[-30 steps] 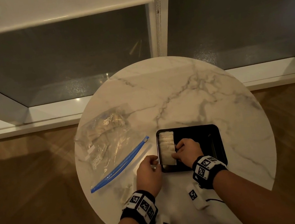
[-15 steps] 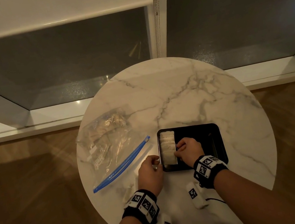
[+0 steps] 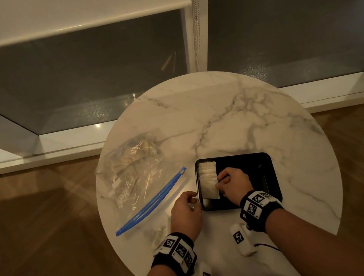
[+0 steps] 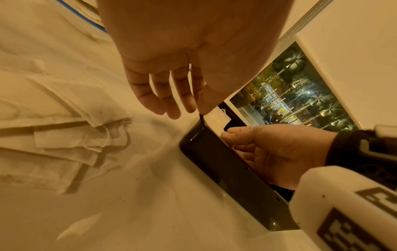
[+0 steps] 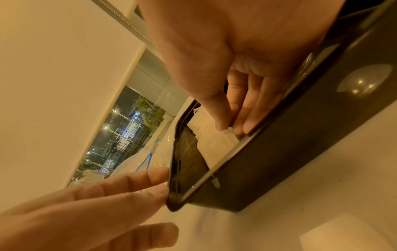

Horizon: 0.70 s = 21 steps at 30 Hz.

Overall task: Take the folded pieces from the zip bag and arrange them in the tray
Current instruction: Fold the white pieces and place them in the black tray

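Pinching newest folded piece (image 3: 210, 188) with right hand (image 3: 232, 183), seating it flush at tray's (image 3: 270, 172) 9 o'clock wall, left hand (image 3: 185, 212) relaxed, fingertips bracing rim.

Tray (image 3: 268, 171): your black, shallow, rounded rectangle, flat on the marble near you.
Pieces (image 3: 208, 180): your white folded pieces, overlapping in one row along the tray's left side.
Bag (image 3: 134, 175): your clear zip bag with a blue zip strip, lying flat left of the tray, more pale folded pieces inside.
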### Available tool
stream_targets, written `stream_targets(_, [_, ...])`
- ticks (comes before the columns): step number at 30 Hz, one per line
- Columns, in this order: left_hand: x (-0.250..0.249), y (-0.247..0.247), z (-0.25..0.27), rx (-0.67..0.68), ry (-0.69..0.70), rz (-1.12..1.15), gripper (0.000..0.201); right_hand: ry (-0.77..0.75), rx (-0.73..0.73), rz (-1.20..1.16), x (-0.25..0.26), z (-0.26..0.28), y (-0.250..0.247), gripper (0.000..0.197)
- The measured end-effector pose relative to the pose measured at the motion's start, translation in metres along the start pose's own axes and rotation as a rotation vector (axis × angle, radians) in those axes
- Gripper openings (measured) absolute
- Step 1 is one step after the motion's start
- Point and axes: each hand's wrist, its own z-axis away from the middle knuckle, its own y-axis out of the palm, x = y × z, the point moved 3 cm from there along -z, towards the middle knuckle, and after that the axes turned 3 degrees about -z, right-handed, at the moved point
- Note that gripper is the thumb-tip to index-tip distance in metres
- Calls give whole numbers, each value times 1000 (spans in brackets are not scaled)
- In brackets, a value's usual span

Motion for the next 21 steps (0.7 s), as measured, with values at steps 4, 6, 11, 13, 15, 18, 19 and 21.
stream_targets(4, [0, 0, -1, -1, 8, -15, 25, -1, 24, -3, 1, -1, 2, 21])
stream_targets(6, [0, -1, -1, -2, 9, -12, 25, -3, 22, 2, 1, -1, 2, 21])
stream_targets(11, [1, 0, -1, 1, 4, -3, 26, -5, -4, 14, 1, -2, -3, 18])
stream_targets(13, [2, 0, -1, 0, 1, -6, 25, -1, -11, 22, 1, -2, -3, 19])
stream_targets(15, [2, 0, -1, 1, -6, -2, 25, -1, -4, 31, 1, -1, -2, 19])
stream_targets(18, [1, 0, 0, 2, -10, 4, 25, -5, 6, 37, 4, 1, -2, 20])
stream_targets(19, [1, 0, 1, 3, -12, 8, 25, -5, 7, 37, 4, 2, -3, 20])
stream_targets(21, [0, -1, 2, -4, -13, 18, 25, -5, 9, 38, 5, 3, -4, 20])
